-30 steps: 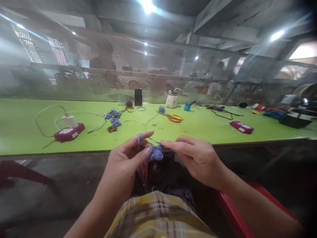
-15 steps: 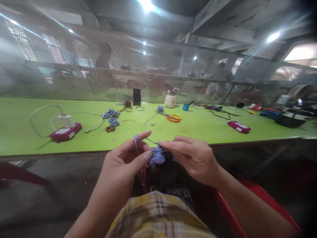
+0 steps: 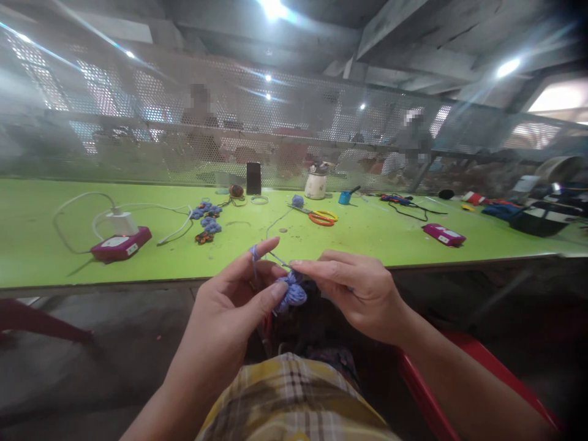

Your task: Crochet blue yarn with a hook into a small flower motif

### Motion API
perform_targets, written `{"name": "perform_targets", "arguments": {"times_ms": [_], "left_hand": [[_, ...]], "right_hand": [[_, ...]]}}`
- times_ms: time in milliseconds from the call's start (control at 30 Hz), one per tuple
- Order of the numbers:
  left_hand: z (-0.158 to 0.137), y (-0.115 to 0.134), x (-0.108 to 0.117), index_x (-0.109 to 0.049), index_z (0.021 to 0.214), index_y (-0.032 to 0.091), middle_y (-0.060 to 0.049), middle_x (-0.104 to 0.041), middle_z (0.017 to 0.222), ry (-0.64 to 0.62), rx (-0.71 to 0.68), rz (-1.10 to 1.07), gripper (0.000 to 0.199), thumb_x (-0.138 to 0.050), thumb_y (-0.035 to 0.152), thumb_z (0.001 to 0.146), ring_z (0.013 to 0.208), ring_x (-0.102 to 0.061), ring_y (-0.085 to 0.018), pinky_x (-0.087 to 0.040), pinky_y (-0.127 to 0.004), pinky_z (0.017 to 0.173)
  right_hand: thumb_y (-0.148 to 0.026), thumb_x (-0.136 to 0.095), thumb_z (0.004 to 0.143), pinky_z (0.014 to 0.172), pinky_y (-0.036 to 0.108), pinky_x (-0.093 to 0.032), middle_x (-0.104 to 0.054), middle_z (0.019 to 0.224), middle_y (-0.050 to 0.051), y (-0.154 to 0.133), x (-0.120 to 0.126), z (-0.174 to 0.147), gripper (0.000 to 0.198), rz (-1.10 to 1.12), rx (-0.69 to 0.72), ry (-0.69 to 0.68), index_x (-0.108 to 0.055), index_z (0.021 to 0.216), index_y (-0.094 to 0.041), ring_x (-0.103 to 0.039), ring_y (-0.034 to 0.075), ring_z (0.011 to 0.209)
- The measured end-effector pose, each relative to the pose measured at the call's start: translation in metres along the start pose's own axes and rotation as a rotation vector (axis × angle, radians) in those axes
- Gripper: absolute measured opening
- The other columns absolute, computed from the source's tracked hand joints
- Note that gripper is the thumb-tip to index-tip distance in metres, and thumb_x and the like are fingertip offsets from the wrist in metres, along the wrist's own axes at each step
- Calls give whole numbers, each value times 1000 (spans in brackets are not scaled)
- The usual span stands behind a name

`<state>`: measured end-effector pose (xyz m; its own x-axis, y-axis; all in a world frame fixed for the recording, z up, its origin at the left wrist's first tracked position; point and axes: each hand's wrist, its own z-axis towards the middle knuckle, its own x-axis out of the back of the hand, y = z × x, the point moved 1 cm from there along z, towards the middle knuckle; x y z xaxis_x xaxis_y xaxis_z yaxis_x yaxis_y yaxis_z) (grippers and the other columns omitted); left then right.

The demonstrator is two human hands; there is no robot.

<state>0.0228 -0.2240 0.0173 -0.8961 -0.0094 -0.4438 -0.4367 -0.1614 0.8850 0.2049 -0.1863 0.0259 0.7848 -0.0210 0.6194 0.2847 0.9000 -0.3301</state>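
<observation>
Between thumb and fingers, my left hand (image 3: 234,294) pinches a blue-purple crochet flower (image 3: 294,293). Yarn wraps round its raised index finger and runs back to a small yarn ball (image 3: 297,201) on the table. My right hand (image 3: 356,291) is closed on a thin crochet hook (image 3: 285,264); only its tip shows, at the flower's top edge with yarn on it. The rest of the hook is hidden by my fingers.
On the green table (image 3: 257,245) lie orange-and-yellow scissors (image 3: 323,218), finished crochet flowers (image 3: 209,220) and a purple power block with a charger (image 3: 122,242). A phone (image 3: 253,179) and a white pot (image 3: 315,182) stand behind. A red stool (image 3: 482,373) is at my right.
The flower has turned slightly in my left fingers, showing its petals more. My right hand and the hook tip have shifted a little to the left.
</observation>
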Motion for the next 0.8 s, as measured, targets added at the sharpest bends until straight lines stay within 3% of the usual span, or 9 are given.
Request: {"name": "perform_targets", "arguments": {"times_ms": [500, 800], "left_hand": [[4, -1, 4, -71, 114, 23, 1, -71, 73, -48, 49, -27, 57, -85, 8, 61, 68, -62, -10, -52, -17, 63], [6, -1, 3, -74, 109, 19, 1, -69, 70, -15, 85, -84, 55, -86, 6, 57, 64, -61, -9, -50, -16, 61]], "right_hand": [[-7, -51, 93, 59, 20, -43, -64, 75, 3, -2, 1, 5, 29, 47, -105, -13, -72, 114, -11, -55, 9, 64], [-12, -53, 94, 63, 22, -46, -69, 79, 3, -1, 0, 7, 28, 170, -212, -31, -73, 113, -18, -57, 11, 68]]}}
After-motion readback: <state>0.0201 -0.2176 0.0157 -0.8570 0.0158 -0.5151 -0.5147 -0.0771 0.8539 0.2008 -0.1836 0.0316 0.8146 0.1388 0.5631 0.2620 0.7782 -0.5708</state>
